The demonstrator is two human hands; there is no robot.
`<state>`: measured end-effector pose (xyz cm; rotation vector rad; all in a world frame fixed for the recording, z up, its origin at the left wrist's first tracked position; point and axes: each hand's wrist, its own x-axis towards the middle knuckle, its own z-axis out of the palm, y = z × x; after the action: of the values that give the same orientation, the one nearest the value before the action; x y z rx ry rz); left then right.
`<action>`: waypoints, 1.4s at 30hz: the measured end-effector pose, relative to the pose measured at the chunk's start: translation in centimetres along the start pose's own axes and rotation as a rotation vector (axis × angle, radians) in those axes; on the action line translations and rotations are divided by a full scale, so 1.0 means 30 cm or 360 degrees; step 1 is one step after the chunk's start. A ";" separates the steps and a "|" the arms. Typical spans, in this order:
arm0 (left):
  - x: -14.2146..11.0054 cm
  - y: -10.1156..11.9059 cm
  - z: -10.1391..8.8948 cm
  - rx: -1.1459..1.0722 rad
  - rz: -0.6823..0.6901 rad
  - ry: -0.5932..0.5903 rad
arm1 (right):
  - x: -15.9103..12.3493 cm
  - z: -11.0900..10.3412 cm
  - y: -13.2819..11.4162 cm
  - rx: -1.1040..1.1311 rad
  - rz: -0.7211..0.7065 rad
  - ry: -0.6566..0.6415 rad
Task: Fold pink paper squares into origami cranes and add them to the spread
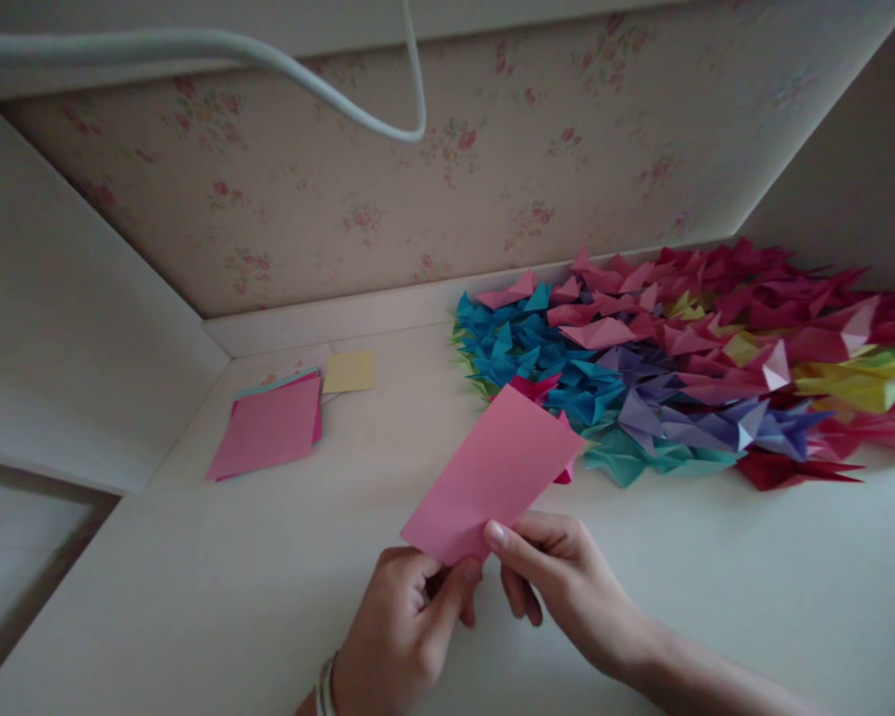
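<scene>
A pink paper (492,472), folded into a long rectangle, is held up above the white desk (216,587) in the lower middle of the view. My left hand (407,622) pinches its near corner from below with thumb and fingers closed. My right hand (559,572) grips the same near edge from the right, thumb on top of the paper. The paper's far end tilts up toward a pile of folded paper shapes (686,368).
The pile of pink, blue, purple, yellow and red folded pieces covers the desk's back right. A stack of flat sheets with pink on top (268,428) and a yellow sheet (349,372) lie at the back left. A white cable (305,75) hangs overhead before flowered wallpaper.
</scene>
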<state>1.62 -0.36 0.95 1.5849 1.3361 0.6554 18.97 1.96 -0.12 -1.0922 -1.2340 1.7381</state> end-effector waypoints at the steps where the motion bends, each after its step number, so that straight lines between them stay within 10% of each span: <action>1: -0.001 -0.003 -0.003 -0.0015 -0.0033 -0.0013 | 0.004 -0.012 -0.010 0.0065 -0.0033 0.0086; 9: 0.001 -0.022 -0.007 -0.0154 -0.0198 0.0022 | 0.036 -0.105 -0.093 0.0862 -0.0432 0.0839; 17: 0.026 -0.037 -0.003 -0.0032 -0.0197 0.0125 | 0.002 -0.033 -0.035 0.0578 -0.0151 0.0061; 28: -0.016 -0.014 0.024 -0.0694 0.0028 0.0743 | -0.020 -0.040 -0.015 -0.0382 -0.0500 0.0142; 35: -0.022 -0.023 -0.023 -0.0258 0.0354 0.0436 | -0.014 -0.037 -0.044 -0.0602 -0.0816 0.0063; 42: -0.016 0.008 -0.019 -0.0587 0.0316 0.0474 | -0.025 -0.036 -0.038 -0.0489 -0.0713 0.0022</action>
<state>1.11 -0.64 1.48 1.3614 1.1878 1.2252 20.35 1.96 0.96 -0.9015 -1.6299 1.2285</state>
